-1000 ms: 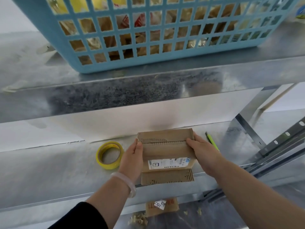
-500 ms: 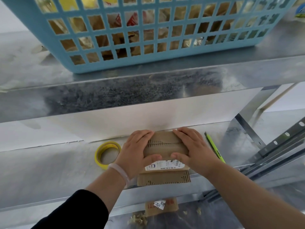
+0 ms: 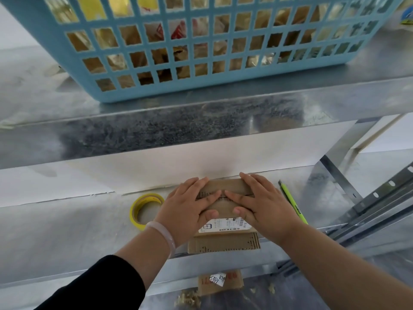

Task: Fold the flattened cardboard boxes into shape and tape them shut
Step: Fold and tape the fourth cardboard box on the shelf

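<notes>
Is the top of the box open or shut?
Shut, but only held: the box flaps lie flat and meet in the middle, pressed down by the left hand and right hand.

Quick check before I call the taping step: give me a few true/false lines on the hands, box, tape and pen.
1. The left hand and right hand both press flat on the box. True.
2. The tape is held in the left hand. False: it lies on the shelf left of that hand, not gripped.
3. The pen lies left of the box. False: it lies to its right.
4. The basket stands on the level above the box. True.
</notes>
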Demonstrator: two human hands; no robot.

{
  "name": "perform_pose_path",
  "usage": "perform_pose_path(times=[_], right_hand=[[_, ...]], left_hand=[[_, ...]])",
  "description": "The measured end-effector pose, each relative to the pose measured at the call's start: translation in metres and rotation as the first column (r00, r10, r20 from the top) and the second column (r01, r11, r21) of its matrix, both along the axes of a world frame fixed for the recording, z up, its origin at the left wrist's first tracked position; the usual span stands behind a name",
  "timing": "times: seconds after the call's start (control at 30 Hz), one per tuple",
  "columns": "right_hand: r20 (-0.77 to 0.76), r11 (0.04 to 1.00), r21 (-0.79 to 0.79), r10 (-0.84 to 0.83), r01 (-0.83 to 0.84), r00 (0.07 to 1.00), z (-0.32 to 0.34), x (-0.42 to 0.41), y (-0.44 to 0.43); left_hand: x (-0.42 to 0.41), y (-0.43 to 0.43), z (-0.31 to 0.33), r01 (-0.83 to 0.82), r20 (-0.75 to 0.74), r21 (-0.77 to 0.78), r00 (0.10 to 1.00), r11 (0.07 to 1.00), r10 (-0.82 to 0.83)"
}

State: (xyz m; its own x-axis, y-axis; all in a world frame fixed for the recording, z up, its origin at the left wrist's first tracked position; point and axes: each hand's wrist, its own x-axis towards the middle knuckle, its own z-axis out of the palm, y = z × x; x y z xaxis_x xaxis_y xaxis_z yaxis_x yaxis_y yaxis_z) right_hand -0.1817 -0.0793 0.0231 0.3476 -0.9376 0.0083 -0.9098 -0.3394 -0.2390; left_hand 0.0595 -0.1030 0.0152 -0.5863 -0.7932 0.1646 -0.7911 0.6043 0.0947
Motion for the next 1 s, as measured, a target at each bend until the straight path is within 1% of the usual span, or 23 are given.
perform_pose_path(times=[0.1, 0.17, 0.23, 0.33, 0.37, 0.4, 0.43, 0.5, 0.53, 0.6, 0.63, 0.7, 0.73, 0.77, 0.93, 1.0], right_hand=[[0.026, 1.000, 0.024, 0.009, -0.010, 1.000, 0.000, 0.000, 0.000], [0.072, 0.997, 0.078, -0.023, 0.017, 0.997, -0.001, -0.001, 0.000], [0.075, 0.988, 0.138, -0.074, 0.063, 0.994, 0.005, 0.002, 0.001], [0.021, 0.971, 0.179, -0.165, 0.158, 0.986, 0.011, 0.013, 0.002], [0.037, 0.962, 0.178, -0.215, 0.206, 0.976, 0.013, 0.018, 0.002], [0.084, 0.947, 0.180, -0.283, 0.265, 0.955, 0.014, 0.023, 0.001], [0.151, 0.924, 0.197, -0.359, 0.328, 0.921, 0.016, 0.029, -0.001], [0.266, 0.860, 0.272, -0.499, 0.432, 0.825, 0.019, 0.038, -0.005], [0.286, 0.830, 0.301, -0.548, 0.468, 0.786, 0.019, 0.042, -0.007], [0.316, 0.780, 0.351, -0.619, 0.517, 0.719, 0.017, 0.044, -0.010], [0.342, 0.757, 0.388, -0.648, 0.526, 0.680, 0.016, 0.043, -0.011], [0.388, 0.719, 0.463, -0.690, 0.518, 0.611, 0.014, 0.039, -0.014], [0.401, 0.709, 0.487, -0.701, 0.511, 0.590, 0.012, 0.037, -0.015], [0.414, 0.703, 0.503, -0.706, 0.503, 0.574, 0.012, 0.036, -0.015], [0.485, 0.704, 0.555, -0.706, 0.443, 0.516, 0.008, 0.028, -0.011], [0.525, 0.700, 0.589, -0.711, 0.404, 0.467, 0.007, 0.024, -0.010]], left_hand=[[0.000, 0.000, 0.000, -0.004, -0.004, 0.057, 1.000, 0.998, 0.004], [0.000, 0.001, -0.001, -0.025, 0.011, 0.103, 1.000, 0.994, 0.024], [-0.004, 0.002, 0.003, -0.085, 0.046, 0.143, 0.996, 0.986, 0.080], [-0.012, 0.008, 0.008, -0.200, 0.111, 0.192, 0.977, 0.961, 0.181], [-0.015, 0.011, 0.011, -0.218, 0.096, 0.198, 0.975, 0.956, 0.202], [-0.017, 0.012, 0.012, -0.247, 0.045, 0.210, 0.969, 0.946, 0.243], [-0.020, 0.014, 0.012, -0.292, -0.054, 0.228, 0.949, 0.929, 0.311], [-0.029, 0.013, 0.014, -0.375, -0.293, 0.271, 0.845, 0.887, 0.447], [-0.033, 0.012, 0.015, -0.413, -0.356, 0.271, 0.796, 0.869, 0.489], [-0.040, 0.009, 0.016, -0.482, -0.368, 0.307, 0.735, 0.820, 0.570], [-0.040, 0.008, 0.014, -0.508, -0.362, 0.377, 0.688, 0.774, 0.629], [-0.035, 0.005, 0.011, -0.480, -0.366, 0.576, 0.572, 0.662, 0.734], [-0.032, 0.003, 0.008, -0.443, -0.383, 0.650, 0.512, 0.618, 0.769], [-0.030, 0.002, 0.006, -0.416, -0.391, 0.688, 0.479, 0.595, 0.786], [-0.028, 0.001, -0.001, -0.367, -0.426, 0.737, 0.399, 0.567, 0.812], [-0.025, 0.001, -0.006, -0.325, -0.452, 0.763, 0.350, 0.559, 0.820]])
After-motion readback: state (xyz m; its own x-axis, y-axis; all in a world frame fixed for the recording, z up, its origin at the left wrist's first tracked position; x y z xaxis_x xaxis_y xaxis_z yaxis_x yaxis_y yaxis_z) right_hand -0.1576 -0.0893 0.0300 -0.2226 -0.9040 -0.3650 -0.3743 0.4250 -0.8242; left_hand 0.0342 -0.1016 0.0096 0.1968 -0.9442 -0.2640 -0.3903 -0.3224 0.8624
